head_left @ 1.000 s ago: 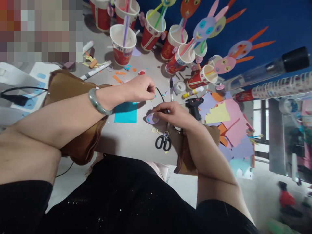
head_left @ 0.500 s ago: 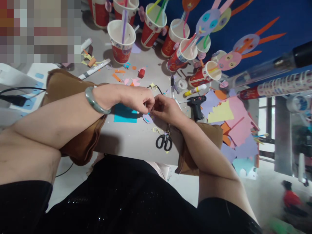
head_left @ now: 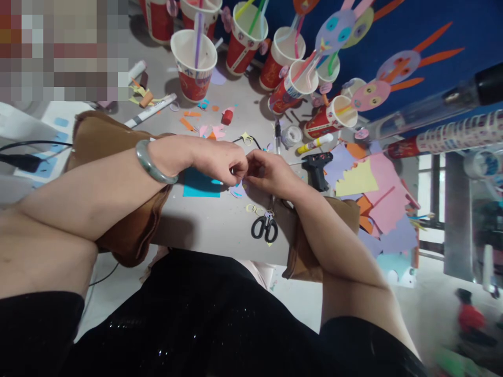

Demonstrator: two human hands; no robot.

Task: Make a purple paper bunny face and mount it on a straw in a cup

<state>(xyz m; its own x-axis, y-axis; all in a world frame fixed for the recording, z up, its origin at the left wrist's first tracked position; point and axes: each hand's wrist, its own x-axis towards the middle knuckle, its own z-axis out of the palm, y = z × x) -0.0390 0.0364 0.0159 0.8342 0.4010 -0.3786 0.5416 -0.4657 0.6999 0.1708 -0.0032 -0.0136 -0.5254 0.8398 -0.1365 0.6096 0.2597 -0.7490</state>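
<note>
The grey surface (head_left: 223, 230) runs back to a blue backdrop (head_left: 393, 29). Brown cushions (head_left: 92, 131) lie under both forearms, probably as padding against its edge. Colored paper sheets (head_left: 387, 209) overlap at the right, apart from the bare strip near the body. Red-and-white paper cups (head_left: 195, 86) line the back, seemingly serving as holders: straws (head_left: 199, 42) lean in several, and some prop up paper animal faces (head_left: 334, 37), apparently out of the way there.

The left hand (head_left: 226, 162) and right hand (head_left: 272, 174) meet at the middle. The left fingers curl inward, their tips lowered toward a lilac paper oval; whether they pinch anything is hidden. The right thumb and fingers bend around a small gap at the oval's edge, perhaps steadying it; I cannot tell whether they clamp it.

A cyan paper sheet (head_left: 200, 188) lies partly beneath the left hand. The black glue gun (head_left: 318, 170) and black-handled scissors (head_left: 265, 229) rest near the right forearm, likely for easy reach. The lilac paper oval (head_left: 237, 192) itself sits just below the fingertips, bearing a small blue shape.
</note>
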